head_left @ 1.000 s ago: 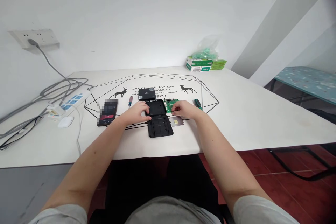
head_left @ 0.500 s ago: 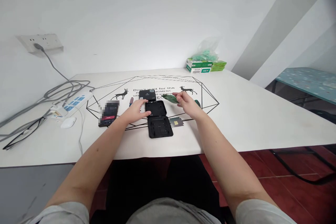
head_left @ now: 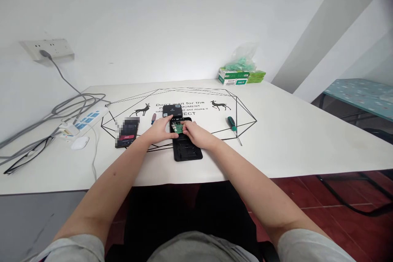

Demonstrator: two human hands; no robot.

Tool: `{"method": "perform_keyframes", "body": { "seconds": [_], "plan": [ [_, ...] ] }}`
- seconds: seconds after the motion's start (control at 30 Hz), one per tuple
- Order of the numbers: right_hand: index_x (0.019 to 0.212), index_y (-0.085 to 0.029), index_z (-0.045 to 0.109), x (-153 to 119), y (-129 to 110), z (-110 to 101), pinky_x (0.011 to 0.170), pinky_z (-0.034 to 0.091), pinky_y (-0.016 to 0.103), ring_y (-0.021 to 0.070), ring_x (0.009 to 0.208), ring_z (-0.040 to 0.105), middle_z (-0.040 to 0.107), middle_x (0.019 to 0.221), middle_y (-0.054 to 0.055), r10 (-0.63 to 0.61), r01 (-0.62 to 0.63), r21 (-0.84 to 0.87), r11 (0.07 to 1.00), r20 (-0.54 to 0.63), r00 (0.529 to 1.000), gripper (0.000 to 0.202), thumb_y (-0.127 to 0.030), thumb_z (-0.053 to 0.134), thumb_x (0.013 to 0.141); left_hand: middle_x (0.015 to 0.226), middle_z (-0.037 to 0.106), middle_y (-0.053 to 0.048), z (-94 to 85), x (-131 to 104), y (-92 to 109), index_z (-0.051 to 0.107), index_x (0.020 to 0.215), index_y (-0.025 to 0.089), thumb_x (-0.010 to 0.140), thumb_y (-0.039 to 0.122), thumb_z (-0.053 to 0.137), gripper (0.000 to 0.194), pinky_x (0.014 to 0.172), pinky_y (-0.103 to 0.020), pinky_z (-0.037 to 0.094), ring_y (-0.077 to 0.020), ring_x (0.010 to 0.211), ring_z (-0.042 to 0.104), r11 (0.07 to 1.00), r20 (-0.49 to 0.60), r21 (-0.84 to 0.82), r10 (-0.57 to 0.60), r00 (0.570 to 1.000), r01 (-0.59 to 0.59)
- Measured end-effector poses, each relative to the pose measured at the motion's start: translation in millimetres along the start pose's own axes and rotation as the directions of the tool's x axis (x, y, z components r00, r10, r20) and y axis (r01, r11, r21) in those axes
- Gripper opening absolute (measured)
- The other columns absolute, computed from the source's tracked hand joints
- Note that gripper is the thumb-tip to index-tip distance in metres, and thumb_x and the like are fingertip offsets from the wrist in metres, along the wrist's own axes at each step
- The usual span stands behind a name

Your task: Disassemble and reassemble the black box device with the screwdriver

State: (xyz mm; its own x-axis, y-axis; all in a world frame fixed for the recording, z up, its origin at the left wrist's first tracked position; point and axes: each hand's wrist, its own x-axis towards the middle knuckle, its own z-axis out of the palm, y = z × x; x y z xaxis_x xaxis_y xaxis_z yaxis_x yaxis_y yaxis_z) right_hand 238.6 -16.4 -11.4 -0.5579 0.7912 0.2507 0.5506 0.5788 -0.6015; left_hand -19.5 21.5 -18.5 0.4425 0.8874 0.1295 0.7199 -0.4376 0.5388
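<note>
One green board has moved over one black shell.

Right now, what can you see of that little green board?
The green board is a thin, stiff-looking circuit board with small pale parts. It is over or in the black tray, apparently tilted; seating is unclear. The right hand grips its right side; the left hand is beside its left edge, contact unclear.

Short light-grey sleeves, grey shirt, black trousers
</note>
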Motion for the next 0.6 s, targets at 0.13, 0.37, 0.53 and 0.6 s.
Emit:
{"method": "perform_keyframes", "body": {
  "seconds": [0.13, 0.37, 0.53, 0.6],
  "plan": [
    [0.103, -0.025, 0.053, 2.2, -1.9, 5.7, 0.129, 0.036, 0.07, 0.0341, 0.148, 0.06, 0.071, 0.133, 0.019, -0.005, 0.005, -0.027, 1.0, -0.017, 1.0, 0.015, -0.018, 0.041, 0.109, 0.177, 0.046, -0.022, -0.4, -0.2, 0.3, 0.046, 0.171, 0.017, 0.08, 0.072, 0.084, 0.113, 0.136, -0.059, 0.034, -0.0449, 0.164, 0.044, 1.0, 0.002, -0.014, -0.005, 1.0, 0.005],
    [0.113, -0.022, 0.055, 2.0, -5.3, 7.8, 0.129, 0.037, 0.07, 0.0354, 0.144, 0.062, 0.069, 0.138, 0.022, -0.004, 0.002, -0.064, 0.998, -0.038, 0.999, 0.017, -0.018, 0.039, 0.111, 0.175, 0.048, -0.022, -3.6, -2.6, 4.7, 0.046, 0.171, 0.015, 0.082, 0.076, 0.079, 0.113, 0.135, -0.059, 0.035, -0.0457, 0.163, 0.044, 1.0, 0.01, -0.002, -0.024, 1.0, 0.024],
    [0.116, -0.02, 0.056, 3.4, -6.1, 9.2, 0.129, 0.04, 0.064, 0.0346, 0.15, 0.059, 0.067, 0.142, 0.024, -0.011, 0.007, -0.098, 0.995, -0.041, 0.999, 0.019, -0.016, 0.038, 0.111, 0.176, 0.048, -0.019, -5.3, -4.8, 8.4, 0.044, 0.172, 0.016, 0.086, 0.076, 0.074, 0.109, 0.136, -0.058, 0.034, -0.0445, 0.163, 0.044, 1.0, 0.024, 0.029, -0.013, 1.0, 0.012],
    [0.115, -0.02, 0.056, 4.3, -5.8, 10.2, 0.13, 0.039, 0.065, 0.0353, 0.155, 0.055, 0.066, 0.146, 0.025, -0.007, 0.002, -0.107, 0.994, -0.042, 0.999, 0.018, -0.016, 0.038, 0.111, 0.175, 0.049, -0.02, -5.3, -5.3, 9.2, 0.043, 0.172, 0.014, 0.086, 0.075, 0.073, 0.109, 0.136, -0.057, 0.034, -0.0444, 0.163, 0.045, 0.999, 0.023, 0.041, -0.013, 1.0, 0.012]
  ]
}}
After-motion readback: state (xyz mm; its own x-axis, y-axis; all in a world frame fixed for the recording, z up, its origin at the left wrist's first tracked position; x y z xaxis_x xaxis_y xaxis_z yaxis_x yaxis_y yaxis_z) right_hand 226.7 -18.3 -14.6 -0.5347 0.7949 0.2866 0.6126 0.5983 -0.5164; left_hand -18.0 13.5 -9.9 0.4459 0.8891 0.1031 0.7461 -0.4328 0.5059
